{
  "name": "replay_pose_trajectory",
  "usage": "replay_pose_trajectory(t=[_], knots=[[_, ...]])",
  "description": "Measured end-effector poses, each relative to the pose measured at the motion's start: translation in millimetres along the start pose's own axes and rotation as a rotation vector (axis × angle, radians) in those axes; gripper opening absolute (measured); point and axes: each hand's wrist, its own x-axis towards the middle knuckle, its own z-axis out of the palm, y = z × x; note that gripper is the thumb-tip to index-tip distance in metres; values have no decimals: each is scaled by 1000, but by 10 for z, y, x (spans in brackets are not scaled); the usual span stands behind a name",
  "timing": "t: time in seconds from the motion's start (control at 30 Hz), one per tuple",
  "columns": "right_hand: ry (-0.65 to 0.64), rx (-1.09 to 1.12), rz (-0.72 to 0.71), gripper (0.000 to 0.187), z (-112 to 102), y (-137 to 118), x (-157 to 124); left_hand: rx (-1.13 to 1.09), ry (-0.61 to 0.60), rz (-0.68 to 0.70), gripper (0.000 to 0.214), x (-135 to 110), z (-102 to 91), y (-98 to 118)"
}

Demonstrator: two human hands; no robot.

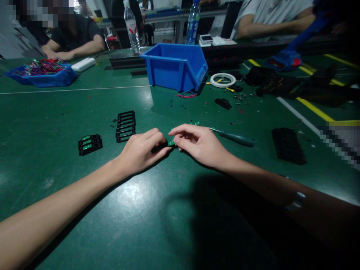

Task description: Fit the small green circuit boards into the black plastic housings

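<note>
Near centre of the counter point(84, 210), a small green circuit board point(171, 143) is pinched in the right hand point(199, 144) and met by the left hand point(140, 150), closed on a black housing point(158, 149). The board is judged light, stiff and fragile, so it is best gripped by its edges. A screwdriver point(236, 138) lies at three o'clock, black frames point(125, 125) at ten, a blue bin point(176, 65) at twelve.

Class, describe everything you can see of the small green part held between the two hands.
The small green part is a flat, glossy piece, perhaps a tiny circuit board, mostly hidden by fingers. It sits low over the green table, pinched between the left hand and the right hand. A dark piece under the left fingers seems joined to it.
</note>
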Motion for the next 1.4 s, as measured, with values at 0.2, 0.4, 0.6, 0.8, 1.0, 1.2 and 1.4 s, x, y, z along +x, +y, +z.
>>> replay_pose_trajectory(t=[0.2, 0.4, 0.6, 0.8, 1.0, 1.2, 1.4], knots=[[6, 0, -8, 17, 13, 3, -7, 1, 0, 2, 19, -3, 13, -7], [12, 23, -32, 17, 27, 5, -4, 6, -9, 6, 19, -3, 13, -17], [25, 26, -42, 17, 28, 25, 1, 7, -14, 5, 19, -6, 11, -15], [10, 4, -47, 16, 23, 27, -1, 12, -16, 4, 19, -3, 10, -17], [14, -19, -49, 17, 27, 38, 2, 3, -19, -1, 19, 2, 12, -13], [25, -28, -36, 17, 28, 30, -5, -12, -20, -6, 19, -6, 10, -15], [23, -51, -46, 16, 30, 34, -4, -27, -26, -20, 19, -1, 13, -13]])
